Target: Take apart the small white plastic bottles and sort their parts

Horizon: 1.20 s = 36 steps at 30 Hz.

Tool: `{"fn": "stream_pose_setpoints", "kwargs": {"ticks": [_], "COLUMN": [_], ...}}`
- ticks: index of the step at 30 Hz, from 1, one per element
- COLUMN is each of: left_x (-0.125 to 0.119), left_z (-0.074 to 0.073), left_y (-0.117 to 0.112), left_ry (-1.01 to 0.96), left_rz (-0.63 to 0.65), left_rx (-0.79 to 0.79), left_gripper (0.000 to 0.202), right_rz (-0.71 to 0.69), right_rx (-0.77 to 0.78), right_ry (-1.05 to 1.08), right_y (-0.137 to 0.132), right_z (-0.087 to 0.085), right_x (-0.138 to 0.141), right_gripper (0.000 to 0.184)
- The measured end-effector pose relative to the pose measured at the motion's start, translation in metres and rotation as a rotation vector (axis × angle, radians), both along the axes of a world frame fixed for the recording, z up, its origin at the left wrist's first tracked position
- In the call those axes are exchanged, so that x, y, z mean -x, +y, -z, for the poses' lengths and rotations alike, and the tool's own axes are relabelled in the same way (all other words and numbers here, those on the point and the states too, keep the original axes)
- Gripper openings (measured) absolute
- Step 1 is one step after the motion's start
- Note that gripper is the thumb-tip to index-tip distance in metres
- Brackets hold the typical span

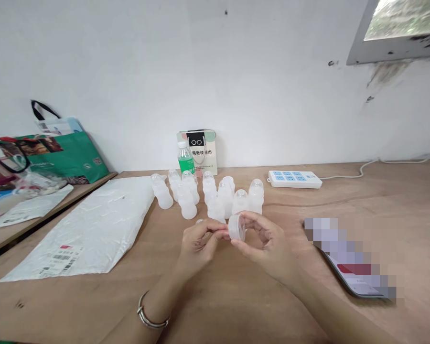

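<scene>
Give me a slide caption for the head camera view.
Right grip holding a translucent round plastic piece beside the left grip, before dome-capped bottles on a wooden table.

Bottle point(241, 202) partly behind right hand point(263, 238), phone point(349, 260) mostly pixelated, window point(404, 20) cropped.

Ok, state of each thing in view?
Cap: in the right hand
Right hand: fingers closed around cap
Left hand: fingertips at cap
White bottles: standing, most domed on top
Green-label bottle: upright, capped
Power strip: sockets unused
Phone: face up, lit
Mailer: flat
Paper bag: upright
</scene>
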<state>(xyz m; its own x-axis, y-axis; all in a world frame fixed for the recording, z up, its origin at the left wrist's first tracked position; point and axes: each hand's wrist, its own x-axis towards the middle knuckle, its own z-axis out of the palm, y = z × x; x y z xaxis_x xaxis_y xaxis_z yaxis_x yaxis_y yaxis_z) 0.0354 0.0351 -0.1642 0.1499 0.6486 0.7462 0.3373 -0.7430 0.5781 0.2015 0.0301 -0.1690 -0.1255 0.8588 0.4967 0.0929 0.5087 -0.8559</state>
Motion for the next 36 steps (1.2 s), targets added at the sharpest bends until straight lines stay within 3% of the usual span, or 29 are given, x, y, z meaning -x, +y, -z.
{"fn": "stream_pose_setpoints", "kwargs": {"ticks": [8,19,32,36], "left_x": [0.007,0.002,0.01,0.014], "left_z": [-0.003,-0.001,0.006,0.007], "left_y": [0.004,0.001,0.006,0.007], "left_ry": [0.013,0.014,-0.026,-0.032], "left_rz": [0.055,0.008,0.149,0.174], "left_rx": [-0.025,0.067,0.105,0.154], "left_gripper": [0.012,0.013,0.011,0.01], "right_rz": [-0.076,0.121,-0.122,-0.101], "right_rx": [-0.028,-0.087,0.005,0.002], "right_ry": [0.018,0.059,0.055,0.022], "right_y": [-0.003,-0.004,-0.003,-0.003], "right_z": [-0.003,0.002,-0.003,-0.001], "right_x": [0.0,0.009,0.0,-0.001], "right_gripper": [0.03,0.032,0.016,0.026]}}
